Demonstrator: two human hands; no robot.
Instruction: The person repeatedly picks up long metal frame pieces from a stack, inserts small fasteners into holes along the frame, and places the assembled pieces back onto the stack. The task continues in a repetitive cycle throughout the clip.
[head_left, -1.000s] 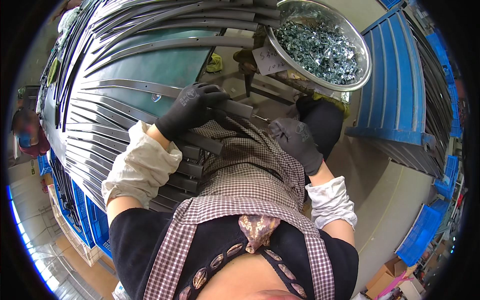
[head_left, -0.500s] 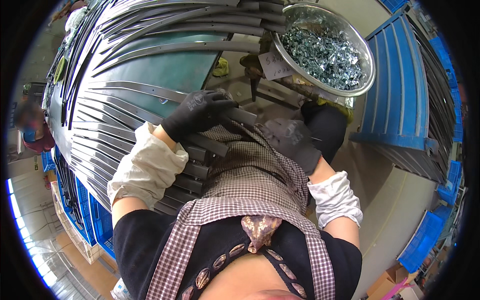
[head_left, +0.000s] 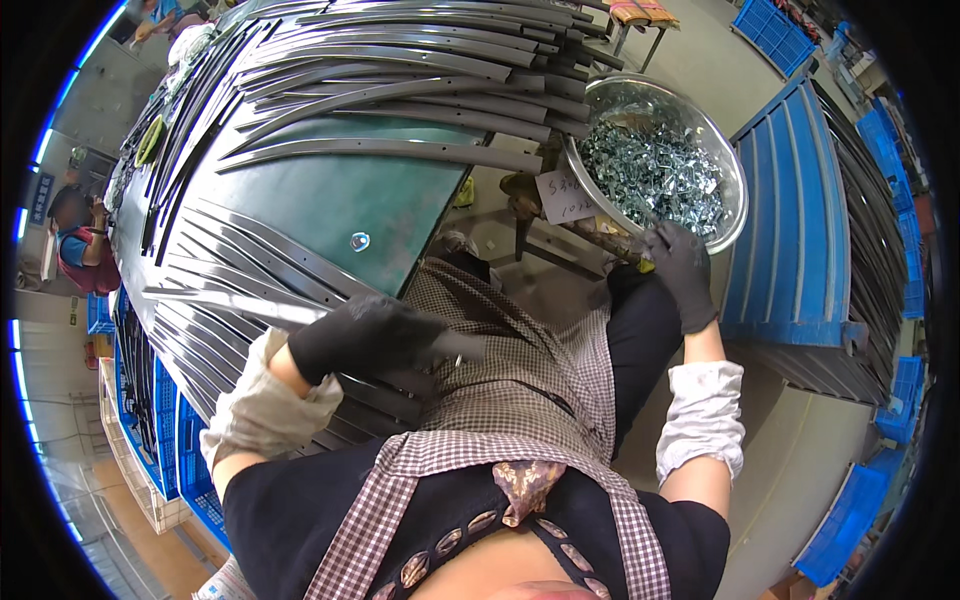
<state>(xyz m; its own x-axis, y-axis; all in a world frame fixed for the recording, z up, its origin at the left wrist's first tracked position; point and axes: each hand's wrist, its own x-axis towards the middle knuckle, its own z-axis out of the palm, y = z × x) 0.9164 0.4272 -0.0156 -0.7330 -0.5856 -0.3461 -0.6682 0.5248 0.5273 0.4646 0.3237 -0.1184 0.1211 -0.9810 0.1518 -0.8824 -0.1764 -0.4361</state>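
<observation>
My left hand, in a black glove, is closed around a long dark strip lying along the table's near side; the strip's blurred end juts out past the fingers above my lap. My right hand, gloved in black too, is at the near edge of a round metal bowl. Its fingers are bent together, and whatever they hold is hidden. A heap of small shiny metal clips fills much of the bowl.
More dark curved strips are piled across the green-topped table. A handwritten paper hangs beside the bowl. To the right stands a blue metal rack loaded with strips. Another person is beyond the table at far left.
My right hand has moved from the strip's end above my lap to the bowl's near edge. My left hand has come down and nearer with the strip. The view has shifted slightly.
</observation>
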